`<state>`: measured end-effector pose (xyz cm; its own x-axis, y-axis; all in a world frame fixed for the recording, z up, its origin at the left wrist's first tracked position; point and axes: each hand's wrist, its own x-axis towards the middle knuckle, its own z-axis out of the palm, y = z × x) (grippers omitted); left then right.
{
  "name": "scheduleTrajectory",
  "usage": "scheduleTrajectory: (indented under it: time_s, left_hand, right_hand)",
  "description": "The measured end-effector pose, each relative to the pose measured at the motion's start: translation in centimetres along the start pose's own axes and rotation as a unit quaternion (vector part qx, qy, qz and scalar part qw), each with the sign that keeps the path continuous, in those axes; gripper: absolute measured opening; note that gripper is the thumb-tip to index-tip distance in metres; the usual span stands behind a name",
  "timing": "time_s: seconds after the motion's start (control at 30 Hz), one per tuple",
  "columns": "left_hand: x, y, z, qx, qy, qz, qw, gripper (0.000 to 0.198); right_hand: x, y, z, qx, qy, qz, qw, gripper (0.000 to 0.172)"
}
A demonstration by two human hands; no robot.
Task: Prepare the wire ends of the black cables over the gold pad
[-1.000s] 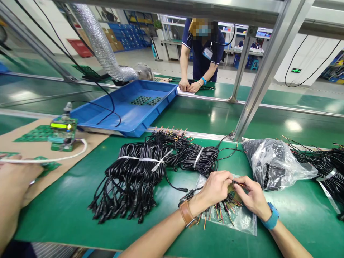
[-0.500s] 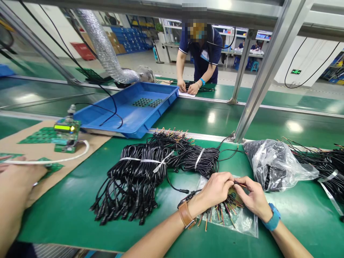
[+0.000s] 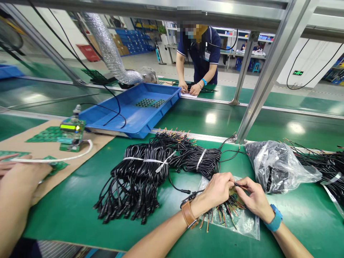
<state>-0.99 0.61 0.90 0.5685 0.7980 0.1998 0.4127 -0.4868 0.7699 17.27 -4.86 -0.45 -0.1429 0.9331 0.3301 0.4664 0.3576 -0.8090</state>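
My left hand (image 3: 216, 190) and my right hand (image 3: 254, 199) meet over a clear plastic bag (image 3: 239, 220) lying on the green bench. Both are closed in a pinch around a small round part with coloured wire leads (image 3: 227, 209) fanning out below them. A thin black cable (image 3: 177, 188) runs from my left hand toward the tied bundles of black cables (image 3: 142, 172) just to the left. A brown strap sits on my left wrist, a blue band on my right.
A crumpled plastic bag of black parts (image 3: 279, 166) lies to the right, more cables (image 3: 328, 166) beyond it. A blue tray (image 3: 131, 107), a lit circuit board (image 3: 71, 130) on cardboard and a neighbour's hand (image 3: 18, 175) are at left. A person (image 3: 197, 53) works across the conveyor.
My hands stay pinched on the wired part with only slight finger movement. The view has drifted a little left and up, and the person opposite has leaned lower over their cables.
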Motion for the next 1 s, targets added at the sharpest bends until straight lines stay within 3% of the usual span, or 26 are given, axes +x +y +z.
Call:
scheduleTrajectory:
  time_s: [0.27,0.5,1.0]
  left_hand:
    - [0.0,0.0,0.1,0.026,-0.003,0.002,1.000,0.017]
    - [0.0,-0.2,-0.9,0.058,-0.010,0.069,0.996,0.019]
    - [-0.2,-0.2,-0.2,0.039,0.006,0.055,0.998,0.024]
  right_hand:
    - [0.2,0.2,0.1,-0.010,-0.015,-0.004,1.000,0.008]
    - [0.2,-0.2,-0.6,-0.023,0.009,0.006,1.000,0.011]
    - [0.4,-0.6,-0.1,-0.024,-0.013,0.002,1.000,0.013]
